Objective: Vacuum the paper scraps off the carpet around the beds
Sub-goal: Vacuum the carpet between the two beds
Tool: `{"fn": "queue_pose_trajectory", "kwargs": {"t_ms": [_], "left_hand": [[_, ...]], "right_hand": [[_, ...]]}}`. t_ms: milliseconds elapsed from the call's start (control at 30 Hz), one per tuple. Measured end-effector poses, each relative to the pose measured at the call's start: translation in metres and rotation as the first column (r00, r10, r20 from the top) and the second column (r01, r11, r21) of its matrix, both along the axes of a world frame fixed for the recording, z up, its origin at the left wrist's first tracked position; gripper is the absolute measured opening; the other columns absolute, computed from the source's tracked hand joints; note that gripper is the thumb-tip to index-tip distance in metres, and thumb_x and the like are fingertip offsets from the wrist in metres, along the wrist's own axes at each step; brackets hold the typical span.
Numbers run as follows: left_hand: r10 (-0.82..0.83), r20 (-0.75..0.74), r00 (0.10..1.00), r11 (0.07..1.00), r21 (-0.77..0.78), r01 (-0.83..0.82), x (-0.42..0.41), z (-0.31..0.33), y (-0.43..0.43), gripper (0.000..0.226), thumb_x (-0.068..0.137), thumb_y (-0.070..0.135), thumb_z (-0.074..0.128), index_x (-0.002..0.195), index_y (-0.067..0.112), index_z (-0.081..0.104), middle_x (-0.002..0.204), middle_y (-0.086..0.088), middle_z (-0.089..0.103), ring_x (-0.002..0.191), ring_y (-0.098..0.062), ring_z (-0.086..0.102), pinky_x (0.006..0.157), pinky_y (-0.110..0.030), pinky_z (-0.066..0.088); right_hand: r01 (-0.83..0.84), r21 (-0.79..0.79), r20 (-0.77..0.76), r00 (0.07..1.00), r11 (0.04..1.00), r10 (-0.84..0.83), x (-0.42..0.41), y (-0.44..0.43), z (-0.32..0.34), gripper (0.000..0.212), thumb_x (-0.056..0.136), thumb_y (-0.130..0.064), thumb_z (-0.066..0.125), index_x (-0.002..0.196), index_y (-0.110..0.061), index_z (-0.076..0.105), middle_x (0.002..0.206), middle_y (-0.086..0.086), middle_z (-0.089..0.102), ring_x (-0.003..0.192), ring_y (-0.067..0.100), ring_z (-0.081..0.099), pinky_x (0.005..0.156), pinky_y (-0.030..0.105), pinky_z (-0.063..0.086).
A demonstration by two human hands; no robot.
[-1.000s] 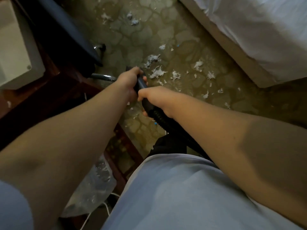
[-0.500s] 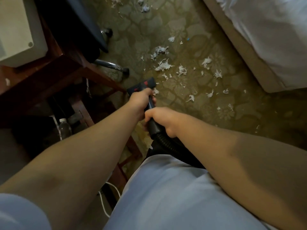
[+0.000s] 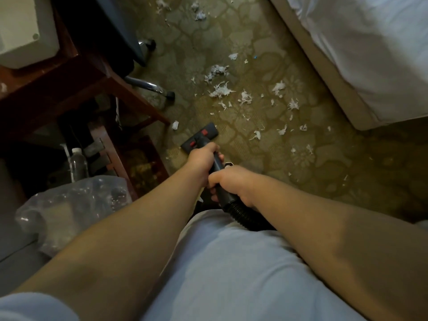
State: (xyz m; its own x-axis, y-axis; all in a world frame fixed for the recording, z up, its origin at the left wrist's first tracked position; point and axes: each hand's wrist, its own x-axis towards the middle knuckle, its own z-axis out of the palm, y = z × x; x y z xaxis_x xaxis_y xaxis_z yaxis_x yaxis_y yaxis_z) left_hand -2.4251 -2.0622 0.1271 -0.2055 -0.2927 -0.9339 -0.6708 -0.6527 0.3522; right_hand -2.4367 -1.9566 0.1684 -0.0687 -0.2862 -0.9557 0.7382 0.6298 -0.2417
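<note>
Both arms are out in front of me, reaching forward and down, and they meet near the middle. My left forearm [image 3: 139, 228] comes in bare from the lower left, and my right forearm [image 3: 324, 223] comes in bare from the lower right. My left hand [image 3: 201, 158] is the farther one, back of the hand up, fingers curled round the vacuum wand [image 3: 217, 164]. My right hand [image 3: 232, 184] sits just behind it, nearer my body, wrapped round the same wand. The hands are close together, nearly touching.

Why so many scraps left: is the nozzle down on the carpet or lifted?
Down, it seems: the nozzle lies flat on the carpet, short of the scraps.
</note>
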Motion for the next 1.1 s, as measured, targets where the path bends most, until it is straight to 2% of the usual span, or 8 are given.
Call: {"fn": "queue_pose_trajectory", "kwargs": {"t_ms": [67,233,400,533,633,733,867,1100], "left_hand": [[0.003,-0.017,1.0,1.0,0.025,-0.003,0.011,0.006,0.024,0.006,0.093,0.009,0.059,0.09,0.006,0.056,0.061,-0.005,0.054,0.051,-0.017,0.052,0.053,-0.027,0.05],[-0.024,-0.03,0.999,0.992,0.121,0.028,0.041,0.016,0.089,0.007,0.095,0.01,0.058,0.09,0.006,0.055,0.064,-0.006,0.053,0.054,-0.017,0.051,0.053,-0.03,0.05],[0.015,-0.091,0.996,0.972,0.233,0.006,0.063,0.019,0.139,0.012,0.097,0.009,0.055,0.085,0.01,0.053,0.061,-0.005,0.051,0.054,-0.017,0.05,0.062,-0.031,0.049],[0.036,-0.098,0.995,0.969,0.246,-0.011,0.064,0.025,0.146,0.014,0.096,0.01,0.056,0.083,0.009,0.054,0.059,-0.004,0.053,0.051,-0.016,0.051,0.053,-0.027,0.05],[0.081,-0.117,0.99,0.963,0.266,-0.048,0.073,0.03,0.143,0.018,0.096,0.011,0.056,0.079,0.008,0.054,0.058,-0.003,0.053,0.048,-0.015,0.05,0.051,-0.026,0.049],[0.156,-0.133,0.979,0.948,0.297,-0.111,0.088,0.029,0.134,0.012,0.097,0.011,0.056,0.086,0.007,0.056,0.058,-0.003,0.053,0.051,-0.015,0.051,0.057,-0.029,0.049],[0.164,-0.135,0.977,0.961,0.245,-0.128,0.093,0.027,0.087,0.005,0.096,0.012,0.059,0.096,0.007,0.059,0.062,-0.002,0.055,0.054,-0.016,0.053,0.055,-0.028,0.052],[0.144,-0.102,0.984,0.973,0.195,-0.122,0.103,0.019,-0.026,0.009,0.092,0.011,0.061,0.084,0.008,0.059,0.064,-0.004,0.057,0.058,-0.017,0.055,0.066,-0.034,0.052]], "right_hand": [[0.009,-0.004,0.004,1.0,1.0,-0.009,0.011,0.024,0.002,0.028,0.087,-0.007,0.07,0.115,-0.003,0.067,0.083,0.013,0.075,0.07,0.024,0.076,0.051,0.029,0.058],[0.036,0.01,0.006,0.999,0.999,-0.036,0.038,0.091,0.011,0.029,0.089,-0.004,0.067,0.117,-0.004,0.064,0.074,0.01,0.068,0.05,0.018,0.068,0.044,0.025,0.053],[-0.018,0.024,-0.028,0.999,1.0,0.019,0.056,0.142,0.022,0.012,0.089,-0.004,0.064,0.1,-0.005,0.063,0.068,0.009,0.065,0.05,0.019,0.066,0.045,0.026,0.052],[-0.05,0.037,-0.051,0.997,0.998,0.052,0.054,0.15,0.035,0.008,0.087,-0.004,0.064,0.095,-0.003,0.064,0.062,0.008,0.066,0.05,0.02,0.066,0.052,0.029,0.055],[-0.101,0.024,-0.071,0.992,0.995,0.103,0.058,0.147,0.046,0.006,0.086,-0.002,0.062,0.092,-0.001,0.065,0.064,0.01,0.065,0.047,0.019,0.065,0.048,0.026,0.054],[-0.143,0.043,-0.09,0.985,0.989,0.146,0.07,0.137,0.05,0.004,0.087,-0.001,0.063,0.091,-0.003,0.063,0.058,0.009,0.064,0.044,0.018,0.064,0.042,0.024,0.051],[-0.192,0.041,-0.117,0.974,0.98,0.196,0.072,0.094,0.042,0.003,0.087,-0.004,0.065,0.089,-0.002,0.066,0.061,0.009,0.067,0.047,0.018,0.065,0.048,0.026,0.053],[-0.19,0.027,-0.126,0.973,0.982,0.191,0.081,-0.014,0.023,0.015,0.084,-0.008,0.07,0.098,-0.003,0.068,0.066,0.007,0.072,0.054,0.018,0.07,0.048,0.025,0.053]]}}
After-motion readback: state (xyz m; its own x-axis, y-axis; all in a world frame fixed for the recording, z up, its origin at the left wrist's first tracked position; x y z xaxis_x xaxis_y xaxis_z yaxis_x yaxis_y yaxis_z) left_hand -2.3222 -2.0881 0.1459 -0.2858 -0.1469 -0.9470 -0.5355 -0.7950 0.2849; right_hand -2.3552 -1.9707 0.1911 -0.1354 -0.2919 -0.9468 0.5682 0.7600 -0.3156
